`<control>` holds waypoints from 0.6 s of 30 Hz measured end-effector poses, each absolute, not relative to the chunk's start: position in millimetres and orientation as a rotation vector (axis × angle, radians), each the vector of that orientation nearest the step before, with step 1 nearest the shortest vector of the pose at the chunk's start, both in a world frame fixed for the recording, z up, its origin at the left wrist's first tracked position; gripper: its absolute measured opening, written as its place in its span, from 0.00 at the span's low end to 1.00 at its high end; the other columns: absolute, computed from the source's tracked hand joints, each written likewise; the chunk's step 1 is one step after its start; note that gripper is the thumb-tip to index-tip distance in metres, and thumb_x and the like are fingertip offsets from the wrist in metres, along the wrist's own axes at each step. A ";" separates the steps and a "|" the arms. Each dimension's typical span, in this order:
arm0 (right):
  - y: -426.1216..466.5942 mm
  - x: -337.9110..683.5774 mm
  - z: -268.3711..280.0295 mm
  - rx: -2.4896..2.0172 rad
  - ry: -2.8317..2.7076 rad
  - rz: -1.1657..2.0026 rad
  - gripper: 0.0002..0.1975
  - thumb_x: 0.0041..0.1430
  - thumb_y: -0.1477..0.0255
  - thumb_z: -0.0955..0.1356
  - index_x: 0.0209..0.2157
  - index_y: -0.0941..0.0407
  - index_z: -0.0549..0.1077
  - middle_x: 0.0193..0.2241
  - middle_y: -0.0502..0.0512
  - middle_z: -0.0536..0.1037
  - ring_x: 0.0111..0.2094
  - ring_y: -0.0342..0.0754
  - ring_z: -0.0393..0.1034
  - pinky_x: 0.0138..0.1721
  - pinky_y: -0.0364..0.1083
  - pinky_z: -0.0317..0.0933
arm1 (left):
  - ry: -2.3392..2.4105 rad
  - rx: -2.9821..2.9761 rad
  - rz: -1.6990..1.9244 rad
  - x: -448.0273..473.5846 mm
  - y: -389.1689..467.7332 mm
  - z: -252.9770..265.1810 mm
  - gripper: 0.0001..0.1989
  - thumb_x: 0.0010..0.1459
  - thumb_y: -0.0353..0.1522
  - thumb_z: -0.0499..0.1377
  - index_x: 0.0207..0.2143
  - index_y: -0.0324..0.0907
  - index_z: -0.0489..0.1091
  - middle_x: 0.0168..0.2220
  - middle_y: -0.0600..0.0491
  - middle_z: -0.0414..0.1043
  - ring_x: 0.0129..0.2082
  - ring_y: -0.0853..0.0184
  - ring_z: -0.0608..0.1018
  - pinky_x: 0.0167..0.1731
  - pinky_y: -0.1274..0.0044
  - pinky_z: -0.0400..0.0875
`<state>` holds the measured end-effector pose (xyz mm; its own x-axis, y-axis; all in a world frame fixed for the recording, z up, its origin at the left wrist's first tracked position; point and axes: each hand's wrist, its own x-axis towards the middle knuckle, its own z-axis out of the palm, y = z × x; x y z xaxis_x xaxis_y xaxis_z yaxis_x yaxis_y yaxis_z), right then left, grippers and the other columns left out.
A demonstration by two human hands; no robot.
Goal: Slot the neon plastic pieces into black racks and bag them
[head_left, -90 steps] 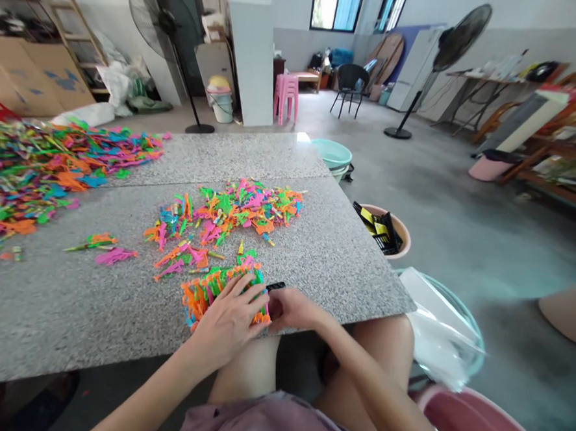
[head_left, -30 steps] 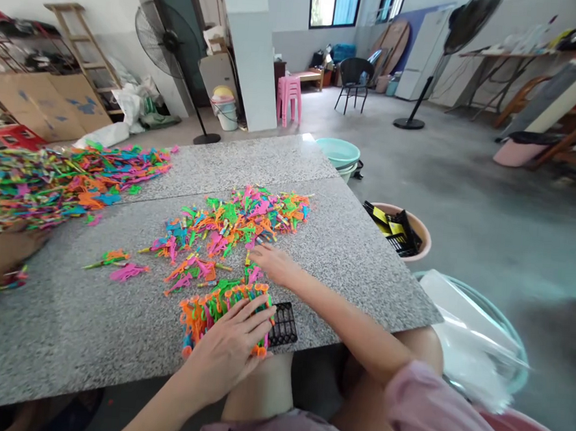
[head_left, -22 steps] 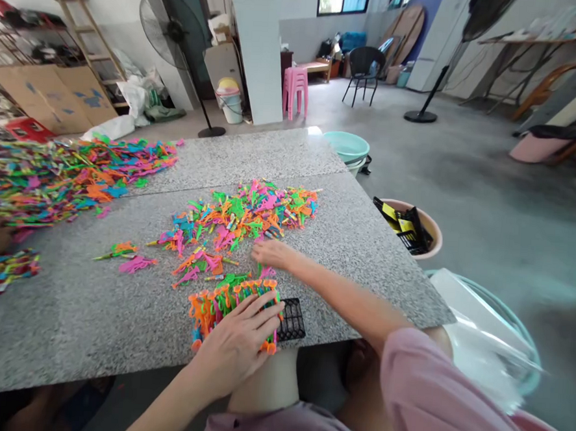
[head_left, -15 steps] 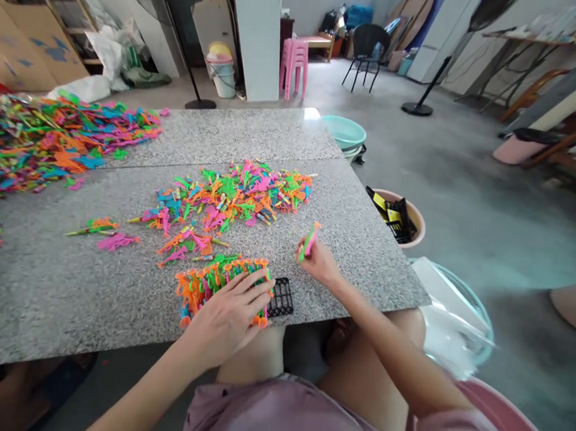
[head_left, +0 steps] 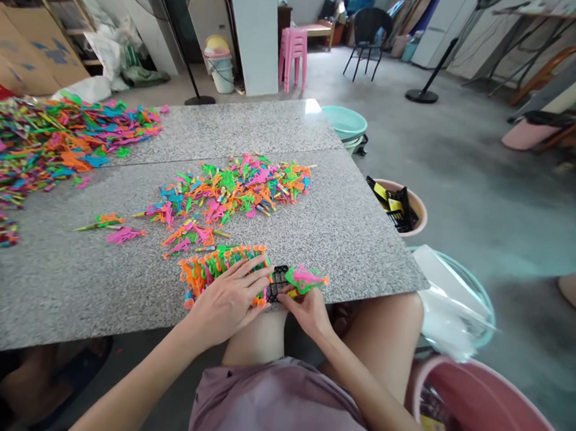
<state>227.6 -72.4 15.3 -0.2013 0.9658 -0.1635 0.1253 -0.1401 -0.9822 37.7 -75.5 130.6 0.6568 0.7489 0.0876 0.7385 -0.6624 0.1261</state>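
My left hand [head_left: 229, 293] lies with fingers stretched out across a packed row of bright plastic toys [head_left: 196, 275] at the table's near edge. The row, with orange round tips, stands in a black grid tray [head_left: 277, 281], whose bare right end shows beyond my fingertips. At that end my right hand [head_left: 309, 311] pinches a pink-and-green plastic toy [head_left: 306, 278], its orange tip pointing right. A bit of yellow shows under the toy, close to my fingers. My right fingertips are at the grid; whether the toy touches it is hidden.
A loose pile of similar toys [head_left: 241, 186] spreads behind the tray on the speckled stone table [head_left: 359, 246]. A larger heap [head_left: 63, 137] covers the far left. Beside the right edge stand a tub with black trays [head_left: 417, 217] and a big pink basin [head_left: 492, 390].
My right hand has come down and nearer with the pink-and-green toy, from above the table to the bare end of the tray. My left hand stays on the row.
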 end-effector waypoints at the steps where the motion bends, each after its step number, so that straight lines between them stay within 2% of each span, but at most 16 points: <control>1: -73.9 224.0 14.2 -1.284 -1.374 1.434 0.06 0.52 0.69 0.70 0.31 0.56 0.72 0.25 0.52 0.76 0.25 0.46 0.71 0.27 0.43 0.65 | 1.252 2.787 0.218 37.7 -75.4 130.2 0.16 0.62 0.31 0.58 0.52 0.37 0.68 0.58 0.47 0.69 0.65 0.56 0.60 0.62 0.61 0.61; 3: -75.9 217.0 12.7 -1.295 -1.468 1.378 0.05 0.52 0.72 0.69 0.32 0.56 0.72 0.29 0.53 0.78 0.29 0.47 0.74 0.31 0.43 0.66 | 1.247 2.789 0.242 37.6 -75.1 129.3 0.15 0.62 0.32 0.58 0.51 0.37 0.69 0.57 0.47 0.70 0.65 0.56 0.61 0.62 0.61 0.61; 6: -74.4 211.8 14.6 -1.446 -1.787 1.151 0.01 0.53 0.74 0.67 0.30 0.55 0.71 0.27 0.53 0.78 0.28 0.48 0.74 0.31 0.44 0.65 | 1.241 2.788 0.258 37.0 -75.1 128.0 0.14 0.62 0.32 0.58 0.50 0.38 0.69 0.57 0.47 0.70 0.64 0.56 0.61 0.62 0.61 0.61; 9: -69.2 210.7 22.1 -1.547 -2.028 0.942 0.05 0.52 0.76 0.68 0.34 0.56 0.71 0.29 0.54 0.79 0.30 0.49 0.74 0.31 0.43 0.63 | 1.236 2.774 0.256 36.2 -75.8 127.7 0.14 0.63 0.32 0.57 0.51 0.39 0.68 0.57 0.47 0.69 0.64 0.56 0.61 0.62 0.61 0.61; 15: -61.6 198.1 40.2 -1.628 -2.347 0.859 0.15 0.52 0.79 0.67 0.44 0.60 0.70 0.34 0.62 0.80 0.33 0.54 0.75 0.32 0.45 0.61 | 1.258 2.705 0.235 40.0 -74.4 130.7 0.27 0.62 0.41 0.59 0.61 0.44 0.60 0.59 0.48 0.67 0.64 0.55 0.61 0.61 0.60 0.60; 18: -58.5 207.3 45.1 -1.471 -2.365 0.946 0.14 0.52 0.80 0.67 0.42 0.61 0.71 0.36 0.62 0.79 0.35 0.53 0.75 0.33 0.45 0.62 | 1.289 2.709 0.245 42.3 -75.4 130.3 0.20 0.63 0.39 0.58 0.56 0.45 0.66 0.55 0.48 0.70 0.63 0.55 0.62 0.61 0.59 0.60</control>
<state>207.3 -58.5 45.1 -0.4848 0.8602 -0.1585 0.7322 0.3000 -0.6114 42.3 -75.4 130.3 0.6216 0.7781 0.0898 0.7568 -0.6262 0.1875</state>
